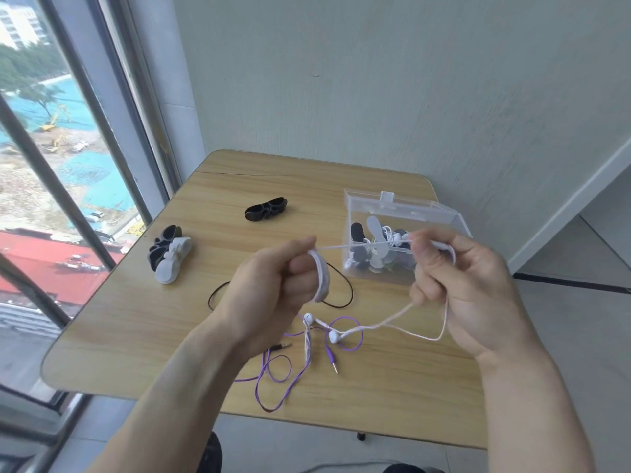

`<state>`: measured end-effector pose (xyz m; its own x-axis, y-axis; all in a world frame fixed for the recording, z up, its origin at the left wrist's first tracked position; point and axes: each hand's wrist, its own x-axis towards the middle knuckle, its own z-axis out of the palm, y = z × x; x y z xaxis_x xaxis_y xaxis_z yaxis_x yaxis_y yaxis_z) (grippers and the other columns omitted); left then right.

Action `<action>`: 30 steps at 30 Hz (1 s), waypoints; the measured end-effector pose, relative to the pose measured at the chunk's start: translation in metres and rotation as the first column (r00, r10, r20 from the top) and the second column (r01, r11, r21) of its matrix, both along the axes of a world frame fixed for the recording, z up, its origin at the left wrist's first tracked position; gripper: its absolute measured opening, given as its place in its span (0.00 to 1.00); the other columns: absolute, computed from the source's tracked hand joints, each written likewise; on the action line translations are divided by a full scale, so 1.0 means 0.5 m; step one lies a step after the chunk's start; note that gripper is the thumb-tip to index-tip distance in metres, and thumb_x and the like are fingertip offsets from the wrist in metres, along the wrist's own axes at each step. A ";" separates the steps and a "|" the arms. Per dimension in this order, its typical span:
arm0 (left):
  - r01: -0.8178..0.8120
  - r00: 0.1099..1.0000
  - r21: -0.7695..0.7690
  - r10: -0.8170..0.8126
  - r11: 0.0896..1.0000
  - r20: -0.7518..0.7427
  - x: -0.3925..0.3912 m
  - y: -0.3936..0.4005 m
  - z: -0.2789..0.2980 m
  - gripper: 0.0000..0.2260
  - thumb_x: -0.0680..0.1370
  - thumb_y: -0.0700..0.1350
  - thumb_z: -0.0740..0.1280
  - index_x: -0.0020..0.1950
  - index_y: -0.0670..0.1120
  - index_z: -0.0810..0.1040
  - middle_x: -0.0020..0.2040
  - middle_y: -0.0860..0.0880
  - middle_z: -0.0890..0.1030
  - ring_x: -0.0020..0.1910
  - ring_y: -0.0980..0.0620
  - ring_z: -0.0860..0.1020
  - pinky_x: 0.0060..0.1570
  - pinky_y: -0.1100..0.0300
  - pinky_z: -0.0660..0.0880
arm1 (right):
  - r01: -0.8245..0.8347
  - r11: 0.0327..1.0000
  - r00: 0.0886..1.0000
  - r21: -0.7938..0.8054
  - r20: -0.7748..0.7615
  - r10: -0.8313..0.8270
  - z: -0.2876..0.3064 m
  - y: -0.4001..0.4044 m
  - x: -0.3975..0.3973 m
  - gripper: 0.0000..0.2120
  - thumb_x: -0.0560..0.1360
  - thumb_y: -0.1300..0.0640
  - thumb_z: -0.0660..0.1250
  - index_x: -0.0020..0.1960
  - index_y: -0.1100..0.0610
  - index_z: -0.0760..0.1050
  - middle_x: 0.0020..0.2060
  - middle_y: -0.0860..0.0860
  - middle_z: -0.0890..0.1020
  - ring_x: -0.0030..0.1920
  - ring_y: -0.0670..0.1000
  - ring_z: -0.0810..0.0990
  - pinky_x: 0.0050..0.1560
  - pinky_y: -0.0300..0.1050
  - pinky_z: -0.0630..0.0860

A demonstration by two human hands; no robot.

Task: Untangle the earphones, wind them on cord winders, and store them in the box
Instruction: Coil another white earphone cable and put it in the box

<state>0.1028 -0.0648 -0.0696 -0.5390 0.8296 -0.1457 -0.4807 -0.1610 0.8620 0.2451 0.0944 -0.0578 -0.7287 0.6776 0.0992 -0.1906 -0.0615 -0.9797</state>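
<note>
Presently a white cord winder is gripped in the curled fingers of the left hand, held above the bench, with pale pink turns already lying around it. The pink earphone cord is pinched by the right hand and drawn taut across to the winder; below that hand the slack hangs in a loop and runs down to the two white earbuds lying on the bench.

For this step to be done well, light tension should be kept on the cord so each turn is laid snugly beside the last, and the slack should be fed steadily, not jerked.

A purple earphone cord lies under and around the earbuds, so a snag is likely as the buds are lifted; whether the two cords are knotted together cannot be told. A thin dark loop lies just behind the left hand. The clear box stands open to the right, already holding wound sets. Spare winders are left on the bench: a black and a white one touching on the left, another black one farther back.
</note>
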 end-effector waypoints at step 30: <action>-0.188 0.535 -0.418 -0.264 0.889 -0.802 -0.026 -0.020 -0.016 0.23 0.78 0.59 0.57 0.32 0.43 0.61 0.28 0.51 0.62 0.28 0.52 0.60 0.27 0.60 0.60 | 0.093 0.943 0.944 0.318 0.274 -0.186 -0.010 0.029 0.025 0.18 0.64 0.40 0.74 0.41 0.55 0.83 0.26 0.50 0.76 0.31 0.51 0.71 0.42 0.50 0.68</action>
<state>0.0897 -0.0749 -0.0775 -0.5648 0.8249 0.0237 0.4828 0.3070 0.8202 0.2576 0.1092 -0.0630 -0.6559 0.7473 0.1063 0.1254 0.2468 -0.9609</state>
